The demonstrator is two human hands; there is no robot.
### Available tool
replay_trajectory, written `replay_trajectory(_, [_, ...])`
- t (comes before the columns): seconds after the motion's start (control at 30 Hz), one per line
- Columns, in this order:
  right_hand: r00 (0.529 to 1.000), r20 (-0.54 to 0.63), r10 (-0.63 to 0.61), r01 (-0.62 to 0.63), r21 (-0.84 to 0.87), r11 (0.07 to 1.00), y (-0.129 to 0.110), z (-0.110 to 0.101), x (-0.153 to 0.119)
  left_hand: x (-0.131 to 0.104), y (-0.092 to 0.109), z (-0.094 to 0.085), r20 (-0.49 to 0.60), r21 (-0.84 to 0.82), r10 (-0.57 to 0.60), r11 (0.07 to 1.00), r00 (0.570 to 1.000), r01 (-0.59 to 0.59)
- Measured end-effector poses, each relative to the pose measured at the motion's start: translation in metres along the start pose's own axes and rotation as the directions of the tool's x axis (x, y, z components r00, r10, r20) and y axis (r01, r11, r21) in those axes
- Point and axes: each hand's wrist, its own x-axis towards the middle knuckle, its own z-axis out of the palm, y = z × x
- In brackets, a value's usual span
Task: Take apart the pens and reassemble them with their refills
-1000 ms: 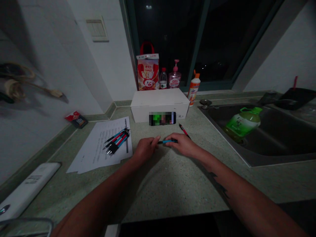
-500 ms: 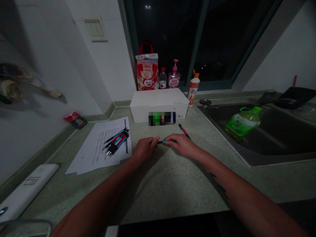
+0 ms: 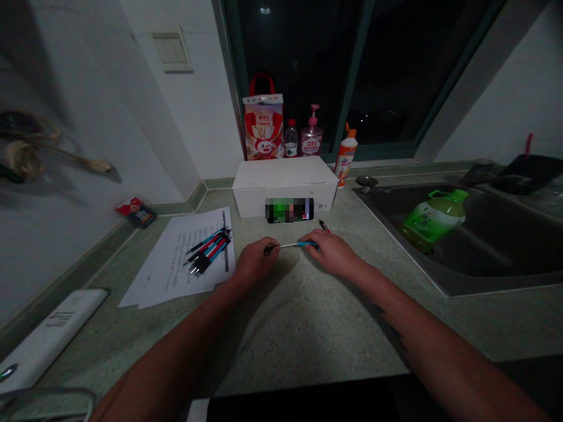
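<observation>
A pen in two parts is stretched between my hands above the counter. My left hand (image 3: 258,257) is closed on the pen's black part (image 3: 268,250), thumb and fingers pinched together. My right hand (image 3: 333,253) grips the blue barrel (image 3: 303,243). Between them a thin whitish refill (image 3: 288,245) lies bare, running from the left fingers to the barrel. Just beyond the right hand a red and black pen (image 3: 324,226) rests on the counter, partly covered by that hand. Left of my hands, several blue, red and black pens (image 3: 209,252) lie heaped on printed sheets (image 3: 176,258).
A white box (image 3: 284,187) stands behind my hands, with a phone (image 3: 290,211) leaning on its front. To the right, the sink (image 3: 484,252) holds a green bottle (image 3: 435,217). A white power strip (image 3: 53,337) lies at the left, and a red and dark packet (image 3: 136,212) near the wall.
My hands have drawn apart, the right one slightly forward and to the right. The pen's black part has separated from the blue barrel, exposing the pale refill between them.
</observation>
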Motion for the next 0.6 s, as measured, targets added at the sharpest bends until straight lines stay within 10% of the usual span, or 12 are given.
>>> replay_trajectory(0.6, [0.995, 0.036, -0.092, 0.098, -0.247, 0.964, 0.005, 0.001, 0.001, 0.004, 0.001, -0.012, -0.041, 0.175, -0.083, 0.981, 0.996, 0.089])
